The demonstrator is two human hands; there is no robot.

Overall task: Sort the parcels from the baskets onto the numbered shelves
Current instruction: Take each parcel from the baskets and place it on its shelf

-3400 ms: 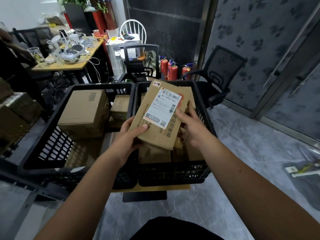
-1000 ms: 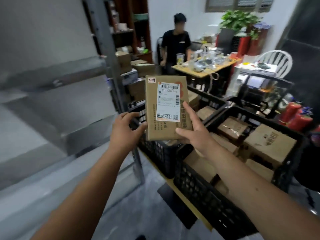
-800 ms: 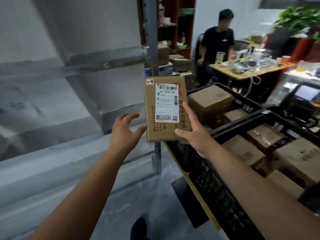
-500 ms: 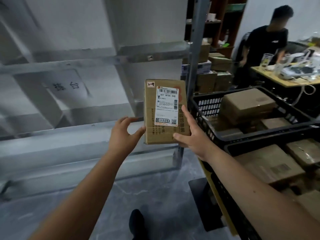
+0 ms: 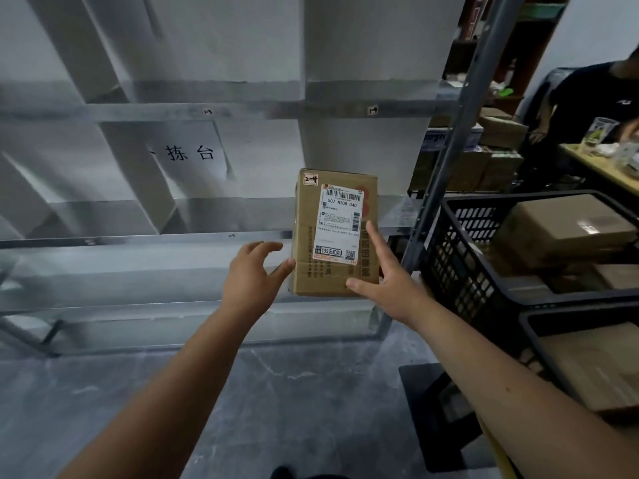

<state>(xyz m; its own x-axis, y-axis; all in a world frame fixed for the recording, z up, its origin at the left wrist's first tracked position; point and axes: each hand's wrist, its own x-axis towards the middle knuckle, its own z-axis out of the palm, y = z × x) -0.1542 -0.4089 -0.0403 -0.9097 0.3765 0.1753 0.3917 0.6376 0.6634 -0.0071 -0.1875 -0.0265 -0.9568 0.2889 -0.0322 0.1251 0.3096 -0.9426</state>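
Parcel (image 5: 333, 233) up in front of the shelves (image 5: 207, 236), label side facing back, held upright between both hands. Right hand (image 5: 387, 281): thumb pressed across the bottom front edge, index laid straight up the right side, rest of the fingers behind and out of sight. Left hand (image 5: 250, 274): only the thumb tip touching the lower left corner, other fingers spread loose and off the box, so really just steadying. Small handwritten tag top left of the box, reads something like 2-4 but kinda blurry. Little number tags on the shelf rails above and left of the grip, too small to read.

Looks like plain corrugated cardboard, flat and stiff, probably light judging by how one hand mostly carries it. Dry, not slippery. Edges and corners seem the spot to hold, not the glossy label in the middle. Contents unknown, so no slamming it down. Would slide flat onto a shelf fine with a push from the bottom edge.

Baskets (image 5: 484, 271) off to the right of the grip, more boxes inside. Someone in a dark shirt (image 5: 587, 98) far right behind those.
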